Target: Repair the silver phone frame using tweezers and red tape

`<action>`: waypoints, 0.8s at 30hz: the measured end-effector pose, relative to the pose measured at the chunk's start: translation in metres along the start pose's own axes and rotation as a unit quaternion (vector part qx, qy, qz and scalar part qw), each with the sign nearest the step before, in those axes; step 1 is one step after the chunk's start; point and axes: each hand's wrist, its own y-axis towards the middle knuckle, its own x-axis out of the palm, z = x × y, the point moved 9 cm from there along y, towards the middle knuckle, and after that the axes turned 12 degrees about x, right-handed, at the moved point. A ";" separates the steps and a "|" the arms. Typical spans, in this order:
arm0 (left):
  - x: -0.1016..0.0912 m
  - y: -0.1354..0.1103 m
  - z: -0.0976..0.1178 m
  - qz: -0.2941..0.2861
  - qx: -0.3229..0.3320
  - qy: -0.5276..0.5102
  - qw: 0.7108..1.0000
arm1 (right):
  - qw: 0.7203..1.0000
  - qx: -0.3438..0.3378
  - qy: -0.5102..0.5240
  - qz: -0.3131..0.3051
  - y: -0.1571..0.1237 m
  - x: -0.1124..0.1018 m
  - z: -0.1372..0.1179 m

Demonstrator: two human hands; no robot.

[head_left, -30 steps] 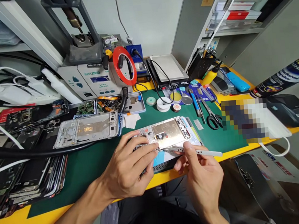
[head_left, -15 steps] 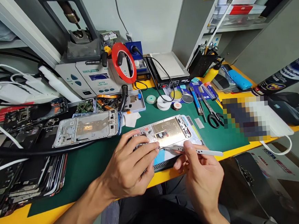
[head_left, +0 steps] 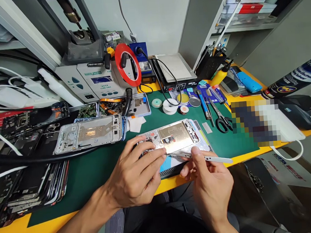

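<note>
A phone mid-frame [head_left: 182, 134] with an exposed board and a gold-coloured plate lies open before me, on a light pad with a dark perforated edge [head_left: 173, 169]. My left hand [head_left: 138, 171] is closed over the phone's left end, fingers bent across the board, its thumb mostly hidden. Pinched in my right hand [head_left: 211, 180] are silver tweezers [head_left: 215, 158] with a row of holes. Their tips meet the phone's near edge, right beside my left fingertips. What the tips touch there is too small to make out.
Left of my hands lies another phone frame [head_left: 92, 134], near stacked phone parts [head_left: 18, 188]. Behind are a rework station [head_left: 98, 79], red tape roll [head_left: 117, 62] and heating plate [head_left: 178, 68]. Scissors [head_left: 222, 120] and white reel [head_left: 170, 107] rest on the green mat [head_left: 95, 175].
Both hands, the phone and the tweezers hold almost the same place. The view has shifted very slightly.
</note>
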 end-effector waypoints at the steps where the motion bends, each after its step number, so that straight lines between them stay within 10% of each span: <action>1: 0.000 0.000 0.000 0.000 0.002 -0.001 1.000 | 1.000 -0.002 -0.001 0.001 0.000 0.000 -0.001; 24: 0.001 0.000 0.002 -0.001 0.014 0.014 1.000 | 0.998 -0.061 -0.009 0.027 -0.011 0.000 -0.014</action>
